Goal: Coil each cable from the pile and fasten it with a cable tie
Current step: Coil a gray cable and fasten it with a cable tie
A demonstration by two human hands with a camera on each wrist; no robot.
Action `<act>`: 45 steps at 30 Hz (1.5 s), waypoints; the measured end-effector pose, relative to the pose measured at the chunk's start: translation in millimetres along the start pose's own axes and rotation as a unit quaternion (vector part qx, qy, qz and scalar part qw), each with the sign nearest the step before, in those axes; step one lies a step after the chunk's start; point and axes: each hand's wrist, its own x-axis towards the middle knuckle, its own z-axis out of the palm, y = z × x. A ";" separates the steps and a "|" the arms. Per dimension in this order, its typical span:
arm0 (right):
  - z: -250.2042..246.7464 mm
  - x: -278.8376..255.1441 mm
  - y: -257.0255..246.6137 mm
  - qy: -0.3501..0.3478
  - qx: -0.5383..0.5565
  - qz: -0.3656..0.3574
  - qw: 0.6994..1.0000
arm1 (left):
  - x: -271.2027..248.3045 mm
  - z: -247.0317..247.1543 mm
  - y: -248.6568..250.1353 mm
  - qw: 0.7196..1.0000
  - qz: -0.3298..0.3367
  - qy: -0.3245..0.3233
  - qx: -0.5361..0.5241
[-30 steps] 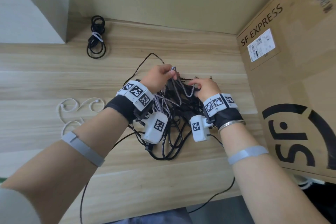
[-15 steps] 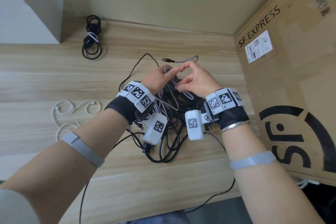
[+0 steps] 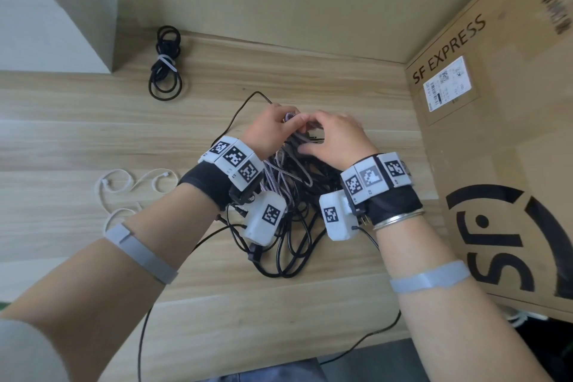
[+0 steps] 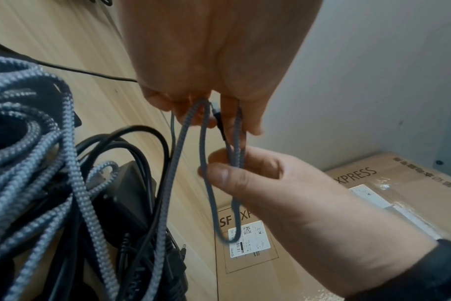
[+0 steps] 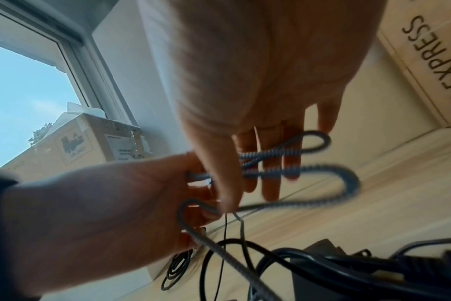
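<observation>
Half a second back our right hand (image 3: 336, 139) stood lifted and open-fingered above the pile of cables (image 3: 288, 220), with a plug end poking out beyond it; now both hands have closed together over the far edge of the pile, and the plug end is hidden. From the head view, our left hand (image 3: 269, 130) curls round the braided cable (image 3: 280, 178) just beyond the pile, and our right hand meets it fingertip to fingertip. A black coiled cable (image 3: 166, 65), already bound with a white tie (image 3: 167, 63), lies well beyond the pile to the left. White cable ties (image 3: 130, 186) lie left of the pile on the table (image 3: 310, 304), and the cardboard box (image 3: 496, 149) stands right of it.

From the left wrist view, our left hand (image 4: 214, 61) pinches several folds of the braided cable (image 4: 183, 130) at its fingertips, above the pile (image 4: 65, 183), while our right hand (image 4: 283, 199) pinches the same loop lower down between thumb and finger.

From the right wrist view, our right hand (image 5: 258, 81) has fingers spread with loops of the braided cable (image 5: 309, 169) laid across them, and our left hand (image 5: 116, 203) grips the gathered end, above the pile (image 5: 322, 268).
</observation>
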 end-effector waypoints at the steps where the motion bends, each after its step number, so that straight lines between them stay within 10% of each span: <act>1: -0.1 0.5 0.7 0.008 0.040 0.004 0.999 | -1.5 -0.5 1.0 0.999 0.009 0.012 -0.034; 17: 9.8 -15.5 -4.8 -0.051 0.162 0.020 0.985 | -10.4 -6.4 -1.1 0.990 -0.038 0.057 -0.122; 27: 17.8 -17.8 3.6 -0.014 0.222 0.061 0.973 | -19.1 5.4 -17.5 0.978 -0.049 0.020 0.199; 36: 29.5 -21.1 -0.1 -0.022 0.276 0.039 0.960 | -10.9 16.3 -15.7 0.954 -0.096 -0.063 0.278; 45: 33.9 -16.8 12.3 0.010 0.293 0.100 0.951 | -15.7 9.7 -14.3 0.989 -0.019 -0.056 0.134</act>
